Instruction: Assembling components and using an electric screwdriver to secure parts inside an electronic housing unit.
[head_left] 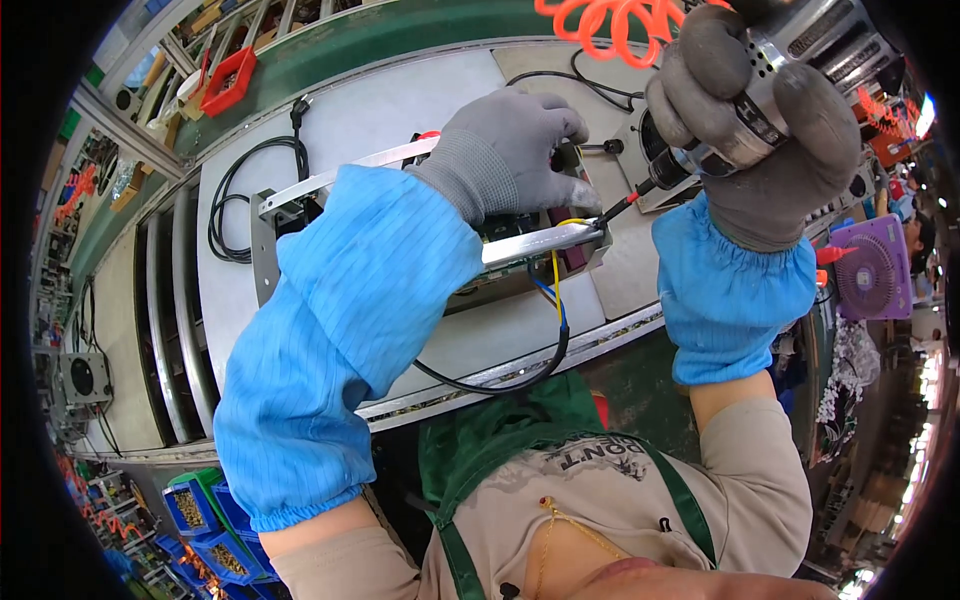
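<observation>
A long metal-framed electrical unit [540,242] lies in front of me, with circuit boards and wires between its rails. My left hand [505,150], in a grey glove, reaches over the unit's right part. Its fingers and thumb curl around parts there, though the exact grip is partly hidden. My gloved right hand [775,185] is wrapped around a metal-bodied power screwdriver [825,45]. The driver's thin bit [622,206] slants down to the right end of the near rail. Yellow and blue wires [557,285] come out near that end and run into a black cable [520,384].
The unit lies on a pale worktop [350,120]. A coiled black power cord [222,200] is at its left, beside metal rollers [180,310]. An orange coiled hose [610,25] hangs at the back. A red bin [228,82] stands back left; a purple fan [870,268] is at right.
</observation>
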